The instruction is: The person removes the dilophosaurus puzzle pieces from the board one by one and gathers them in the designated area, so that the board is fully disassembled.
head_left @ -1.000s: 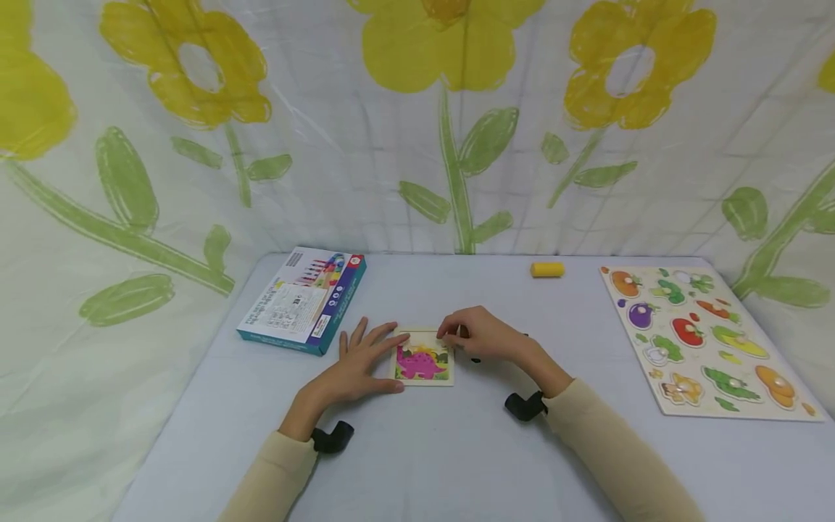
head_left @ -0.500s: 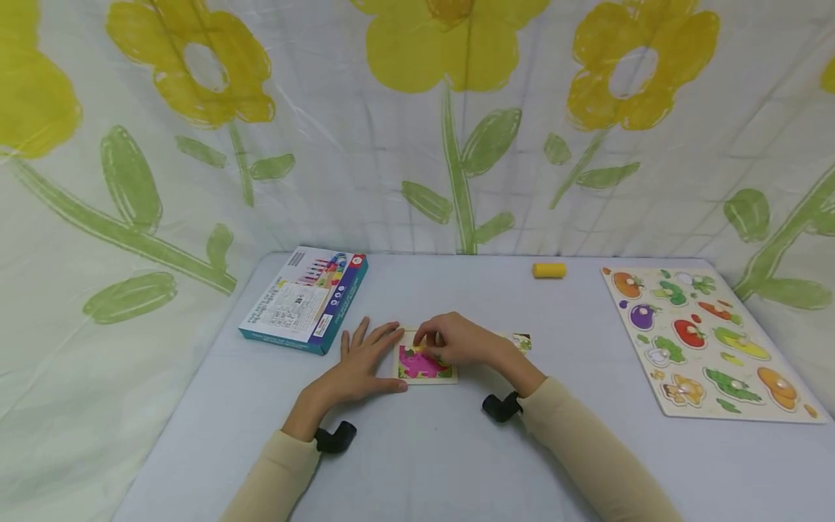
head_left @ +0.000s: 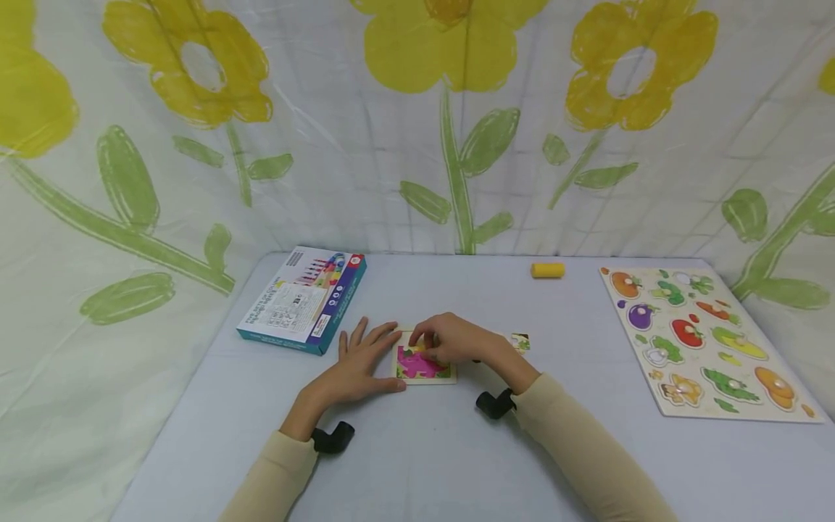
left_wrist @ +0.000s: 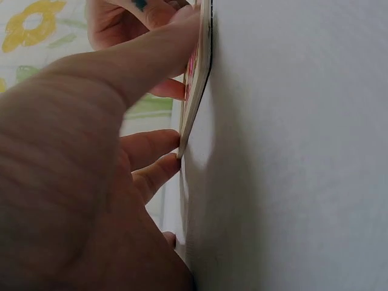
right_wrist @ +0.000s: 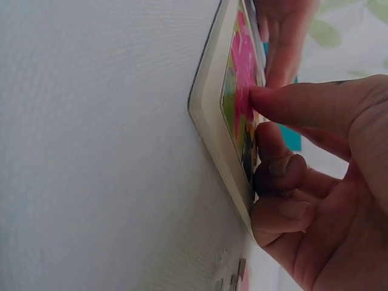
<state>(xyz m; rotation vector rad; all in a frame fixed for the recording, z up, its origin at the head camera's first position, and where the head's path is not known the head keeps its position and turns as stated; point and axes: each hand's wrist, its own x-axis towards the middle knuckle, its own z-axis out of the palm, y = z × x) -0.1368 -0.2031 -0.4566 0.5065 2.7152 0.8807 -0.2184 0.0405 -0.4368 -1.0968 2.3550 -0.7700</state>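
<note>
Nearest the viewer, two beige sleeves (head_left: 593,453) extend over the worktop (head_left: 424,464). A black wrist device (head_left: 334,438) is fitted at each wrist.

Left hand (head_left: 352,371): grip relaxed, fingers straight and spread. The thumb contacts the near left corner of the dinosaur puzzle (head_left: 417,368); the forward fingertips contact its far left corner. The left wrist view confirms fingertip contact along the puzzle's edge.

Right hand (head_left: 459,339): positioned over the right part of the puzzle, fingers bent. In the right wrist view, the thumb tip touches the pink printed face and the other fingers curl beside it. Whether this grip pinches a piece cannot be determined.

The puzzle lies on the worktop at centre, between the hands. It has a square, cream-coloured frame around a pink figure with green areas; the right hand covers part of the picture.

Loose puzzle pieces (head_left: 520,343) lie to the right of the puzzle, partly hidden by the right forearm.

At far right lies a vegetable knob board (head_left: 664,315), carrying eggplant, tomato, corn and carrot shapes. Beyond the left hand, a blue-and-white printed box (head_left: 303,301) lies flat. A yellow cylinder (head_left: 547,270) lies on its side near the rear edge. Behind the worktop hangs a white, flower-printed cloth (head_left: 365,174).
</note>
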